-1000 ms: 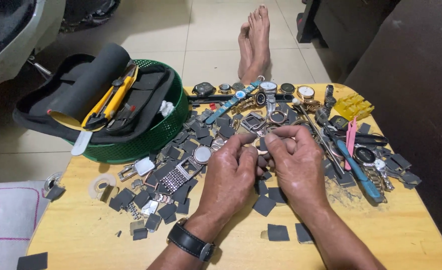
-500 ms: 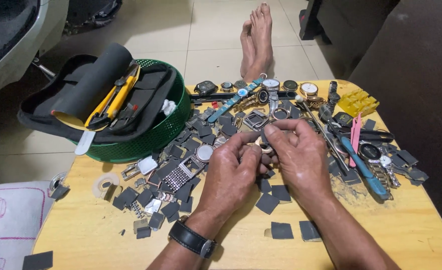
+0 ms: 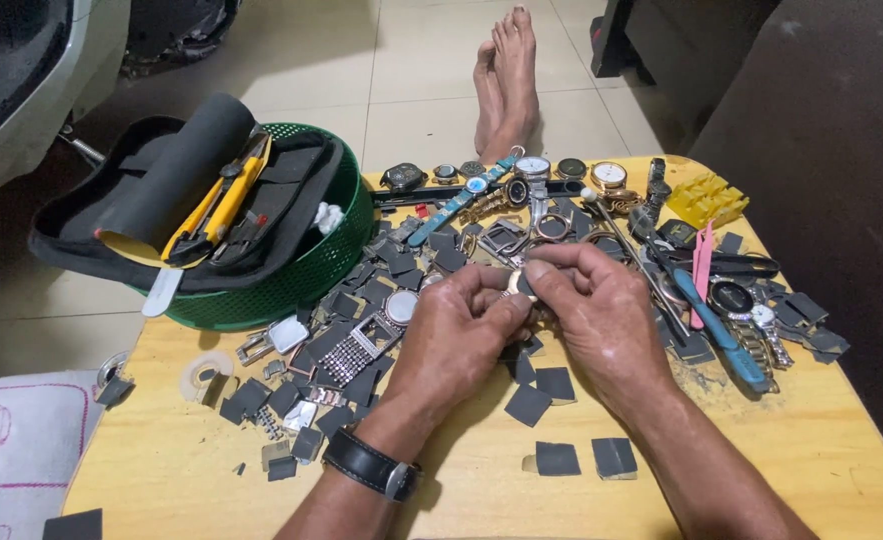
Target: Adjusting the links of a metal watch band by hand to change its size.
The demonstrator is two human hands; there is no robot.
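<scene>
Since the earlier frames, both hands had stayed together over the middle of the bench, and the view had only come a little lower and closer; the scattered parts lay as before.

The round yellow wooden bench point(image 3: 841, 450) carried everything. At its far left edge stood a green plastic basket point(image 3: 311, 275), and a black tool pouch point(image 3: 91, 245) lay across it with a black roll point(image 3: 176, 170) and a yellow cutter point(image 3: 216, 205) on top. Beyond the bench two bare feet point(image 3: 506, 75) rested on the tiled floor.

The left hand point(image 3: 456, 340), with a black wristwatch point(image 3: 371, 465) on its wrist, and the right hand point(image 3: 596, 310) met fingertip to fingertip. Both were closed in a pinch on a small gold-coloured watch part point(image 3: 514, 283), which was held just above the bench between them; its exact shape was too much hidden to tell.

Along the far edge lay a row of watches point(image 3: 531, 170). A blue-handled tool point(image 3: 711, 330) and pink tweezers point(image 3: 701, 260) lay to the right, near a yellow block point(image 3: 706, 198). Many dark grey square pieces point(image 3: 556, 458) were spread around the hands, and a silver watch band point(image 3: 356, 345) lay just left of the left hand.
</scene>
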